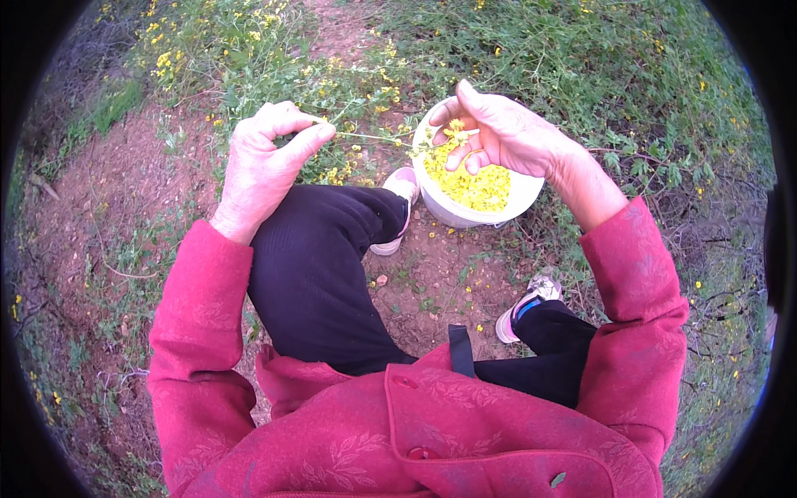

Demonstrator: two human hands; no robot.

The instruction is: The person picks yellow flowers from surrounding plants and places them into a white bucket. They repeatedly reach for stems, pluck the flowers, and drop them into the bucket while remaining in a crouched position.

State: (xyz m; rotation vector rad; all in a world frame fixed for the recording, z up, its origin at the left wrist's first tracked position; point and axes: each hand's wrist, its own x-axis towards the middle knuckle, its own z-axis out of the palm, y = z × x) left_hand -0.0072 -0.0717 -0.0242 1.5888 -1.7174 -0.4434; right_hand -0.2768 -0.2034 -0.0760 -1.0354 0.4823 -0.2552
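Note:
My left hand (274,152) pinches a thin green plant stem (367,135) between thumb and forefinger. The stem runs rightward to the rim of a white plastic bucket (523,193). Over that bucket is my right hand (504,134), its thumb raised and its fingers loosely curled. Small yellow flowers (457,132) show among these fingers; whether they are gripped or only lie against the hand is unclear. Loose yellow flower heads (476,190) fill much of the bucket, and my right hand hides part of them.
The bucket stands on reddish soil (429,280) just past my shoes (401,187). Leafy green plants (579,75) spread behind and to the right of it. Yellow-flowering plants (249,50) grow at the upper left. Dry twigs (710,224) lie at the right.

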